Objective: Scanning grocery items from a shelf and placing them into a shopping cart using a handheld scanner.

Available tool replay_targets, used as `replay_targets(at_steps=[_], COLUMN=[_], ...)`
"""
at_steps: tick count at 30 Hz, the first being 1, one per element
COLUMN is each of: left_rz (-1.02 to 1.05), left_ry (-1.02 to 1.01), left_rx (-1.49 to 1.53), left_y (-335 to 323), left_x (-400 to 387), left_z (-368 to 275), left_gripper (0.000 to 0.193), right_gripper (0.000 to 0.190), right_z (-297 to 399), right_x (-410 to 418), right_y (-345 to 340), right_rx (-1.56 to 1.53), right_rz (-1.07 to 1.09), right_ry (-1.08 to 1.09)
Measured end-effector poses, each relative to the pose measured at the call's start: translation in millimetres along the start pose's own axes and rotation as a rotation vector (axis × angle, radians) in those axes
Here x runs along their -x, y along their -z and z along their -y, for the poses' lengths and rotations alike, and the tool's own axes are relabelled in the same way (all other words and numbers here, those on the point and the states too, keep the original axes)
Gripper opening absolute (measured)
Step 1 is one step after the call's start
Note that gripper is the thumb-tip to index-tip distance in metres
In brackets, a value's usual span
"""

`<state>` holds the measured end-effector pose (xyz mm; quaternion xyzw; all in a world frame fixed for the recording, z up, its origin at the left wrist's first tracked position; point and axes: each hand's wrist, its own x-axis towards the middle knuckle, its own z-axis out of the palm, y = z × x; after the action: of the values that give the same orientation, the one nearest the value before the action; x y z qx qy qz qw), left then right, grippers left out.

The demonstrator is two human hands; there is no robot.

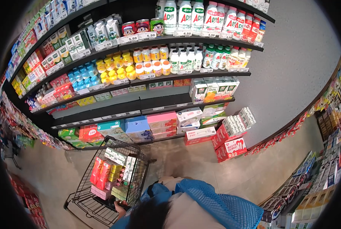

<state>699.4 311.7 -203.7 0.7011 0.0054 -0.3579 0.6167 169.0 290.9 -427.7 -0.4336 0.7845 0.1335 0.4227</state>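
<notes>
My left hand is at the near right side of a black wire shopping cart. Its fingers look curled beside a small dark object, but I cannot tell whether they grip it or the cart. In the cart lie tall red cartons, white-and-green carton packs, a yellow pack, pink packs and a pale green pack. Small bottles with red and green caps stand among them. My right hand is out of view.
Black shelves of bottled and boxed drinks rise ahead. Gift boxes line the bottom shelf. Red-and-white cartons are stacked on the floor beside a grey wall. Another product display stands at right. A blue mesh garment covers my front.
</notes>
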Motion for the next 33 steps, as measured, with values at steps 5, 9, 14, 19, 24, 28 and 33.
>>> replay_targets(at_steps=[5, 9, 14, 19, 24, 28, 33], left_rz=[-0.184, -0.336, -0.202, -0.067, 0.031, 0.009, -0.116], left_ry=[0.163, 0.107, 0.246, 0.358, 0.462, 0.59, 0.117], left_rx=[0.057, 0.026, -0.032, -0.109, -0.142, -0.043, -0.256], left_y=[3, 2, -1, 9, 15, 34, 18], left_x=[11, 17, -27, -33, -53, -41, -9], left_z=[-15, 2, -8, -14, 1, 4, 23], left_gripper=[0.039, 0.039, 0.04, 0.04, 0.04, 0.041, 0.054], right_gripper=[0.045, 0.042, 0.042, 0.04, 0.052, 0.047, 0.043], right_z=[-72, -168, -29, 8, 72, 66, 140], right_x=[-8, 44, 76, 33, 91, 91, 55], right_y=[-37, 25, 102, 92, 142, 157, 284], right_rx=[0.018, 0.039, -0.778, 0.029, -0.044, -0.017, 0.596], right_rz=[-0.105, -0.19, -0.11, -0.04, 0.193, 0.192, 0.258], right_ry=[0.14, 0.193, -0.051, 0.278, 0.354, 0.363, 0.736])
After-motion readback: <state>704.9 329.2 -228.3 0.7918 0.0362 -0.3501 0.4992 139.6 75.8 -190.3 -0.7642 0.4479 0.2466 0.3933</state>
